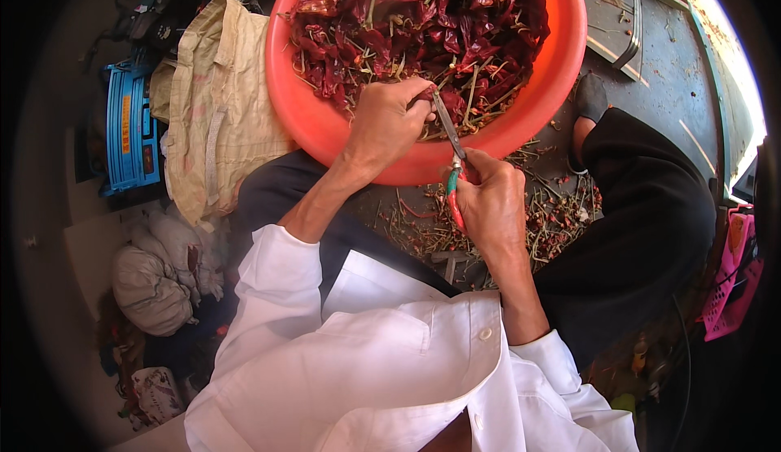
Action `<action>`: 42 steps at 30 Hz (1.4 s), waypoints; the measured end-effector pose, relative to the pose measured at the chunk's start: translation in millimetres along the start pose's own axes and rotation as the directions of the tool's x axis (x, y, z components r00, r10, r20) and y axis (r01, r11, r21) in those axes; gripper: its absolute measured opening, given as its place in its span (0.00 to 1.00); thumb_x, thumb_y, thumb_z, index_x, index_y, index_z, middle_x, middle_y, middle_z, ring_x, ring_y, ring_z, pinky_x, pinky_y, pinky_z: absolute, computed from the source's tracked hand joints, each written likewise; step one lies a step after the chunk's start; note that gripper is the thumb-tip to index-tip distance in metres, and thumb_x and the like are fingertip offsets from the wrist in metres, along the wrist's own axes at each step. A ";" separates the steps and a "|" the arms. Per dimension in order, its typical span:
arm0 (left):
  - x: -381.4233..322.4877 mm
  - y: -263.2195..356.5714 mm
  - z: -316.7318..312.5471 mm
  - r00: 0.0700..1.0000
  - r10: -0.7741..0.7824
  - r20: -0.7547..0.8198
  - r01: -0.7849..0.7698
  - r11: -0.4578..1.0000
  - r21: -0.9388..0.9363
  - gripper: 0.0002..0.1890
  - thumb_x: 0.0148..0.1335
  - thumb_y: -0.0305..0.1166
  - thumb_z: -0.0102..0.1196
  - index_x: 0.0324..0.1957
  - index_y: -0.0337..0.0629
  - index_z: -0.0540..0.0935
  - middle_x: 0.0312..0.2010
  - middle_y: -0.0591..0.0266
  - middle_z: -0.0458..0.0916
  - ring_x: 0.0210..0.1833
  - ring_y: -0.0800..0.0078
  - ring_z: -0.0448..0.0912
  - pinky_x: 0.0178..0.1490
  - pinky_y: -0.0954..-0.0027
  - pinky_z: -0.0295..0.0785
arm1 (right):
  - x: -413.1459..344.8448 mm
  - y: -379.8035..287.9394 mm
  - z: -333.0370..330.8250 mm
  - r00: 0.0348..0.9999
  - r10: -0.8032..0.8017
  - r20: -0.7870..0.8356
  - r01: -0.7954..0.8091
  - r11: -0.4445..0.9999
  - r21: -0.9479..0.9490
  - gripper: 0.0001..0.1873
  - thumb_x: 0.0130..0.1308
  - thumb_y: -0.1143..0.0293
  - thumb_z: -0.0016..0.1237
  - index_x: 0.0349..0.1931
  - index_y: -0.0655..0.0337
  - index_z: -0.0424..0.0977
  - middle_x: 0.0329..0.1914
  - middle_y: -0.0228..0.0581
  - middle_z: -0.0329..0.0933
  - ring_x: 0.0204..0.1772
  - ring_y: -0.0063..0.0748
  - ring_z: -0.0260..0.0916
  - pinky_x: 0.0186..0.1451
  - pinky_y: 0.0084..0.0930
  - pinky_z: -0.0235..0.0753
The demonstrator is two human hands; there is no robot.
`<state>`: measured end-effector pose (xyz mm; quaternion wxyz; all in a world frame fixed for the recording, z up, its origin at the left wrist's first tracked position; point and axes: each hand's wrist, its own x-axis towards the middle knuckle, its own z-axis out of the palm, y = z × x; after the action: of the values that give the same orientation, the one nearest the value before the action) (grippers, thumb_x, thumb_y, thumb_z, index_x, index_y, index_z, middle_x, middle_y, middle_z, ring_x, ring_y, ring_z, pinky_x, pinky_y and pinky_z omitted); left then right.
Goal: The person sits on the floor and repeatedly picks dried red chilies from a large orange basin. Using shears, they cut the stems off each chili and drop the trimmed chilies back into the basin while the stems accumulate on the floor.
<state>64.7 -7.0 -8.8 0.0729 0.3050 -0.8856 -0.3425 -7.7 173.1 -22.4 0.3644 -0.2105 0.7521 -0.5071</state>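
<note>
A wide red-orange plastic basin [366, 170] in front of me holds a heap of dried red chili peppers [421, 31], many with stems. Over its near rim, my left hand [390, 119] pinches a dried chili [431, 93] between thumb and fingers; most of that chili is hidden by the hand. My right hand [495, 199] grips a pair of scissors [450, 127] by handles wrapped in green and red. Their blades point up and away from me, with the tips touching or right beside the pinched chili. Whether the blades are parted I cannot tell.
Cut stems and bits [561, 220] litter the floor between my legs. A beige woven sack [210, 122] lies against the basin's left side, beside a blue plastic object [131, 128]. Stuffed pale bags [155, 281] sit lower left. At far right is a pink plastic basket [729, 281].
</note>
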 end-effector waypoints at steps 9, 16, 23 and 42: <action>2.8 2.9 6.0 0.986 -0.155 0.054 0.164 0.919 -0.359 0.12 0.74 0.22 0.54 0.53 0.29 0.86 0.38 0.56 0.91 0.38 0.77 0.89 0.39 0.76 0.87 | 1.4 -2.6 0.8 0.950 0.207 0.233 -0.292 0.854 0.432 0.21 0.68 0.61 0.68 0.48 0.73 0.85 0.21 0.28 0.76 0.25 0.17 0.76 0.27 0.21 0.71; 9.1 -3.8 -2.5 0.970 -0.173 0.171 0.231 0.878 -0.420 0.12 0.75 0.23 0.54 0.54 0.28 0.85 0.41 0.55 0.91 0.42 0.75 0.90 0.40 0.76 0.87 | 3.5 -9.2 -10.8 0.990 0.117 0.081 -0.126 0.986 0.113 0.20 0.64 0.62 0.69 0.47 0.71 0.86 0.17 0.26 0.71 0.24 0.13 0.61 0.27 0.24 0.64; 6.6 -0.4 -3.2 0.975 -0.145 0.170 0.198 0.913 -0.356 0.13 0.75 0.22 0.54 0.58 0.31 0.84 0.43 0.55 0.91 0.42 0.74 0.90 0.42 0.75 0.87 | 2.4 -8.8 -14.6 1.000 0.021 -0.016 -0.022 0.998 -0.066 0.18 0.62 0.66 0.65 0.49 0.68 0.86 0.20 0.44 0.71 0.27 0.30 0.67 0.31 0.33 0.70; 3.8 2.8 -5.5 0.997 0.037 0.070 -0.016 0.959 -0.282 0.13 0.75 0.21 0.53 0.58 0.32 0.83 0.40 0.55 0.91 0.43 0.72 0.91 0.41 0.72 0.88 | 1.1 -9.1 -22.6 0.997 -0.059 -0.048 0.053 0.991 -0.122 0.21 0.62 0.66 0.68 0.52 0.69 0.85 0.16 0.35 0.68 0.22 0.18 0.61 0.27 0.27 0.67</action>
<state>62.2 -10.7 -3.1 0.0870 0.2669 -0.8340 -0.4751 -26.2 182.5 -9.5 0.3168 -0.2401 0.7845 -0.4760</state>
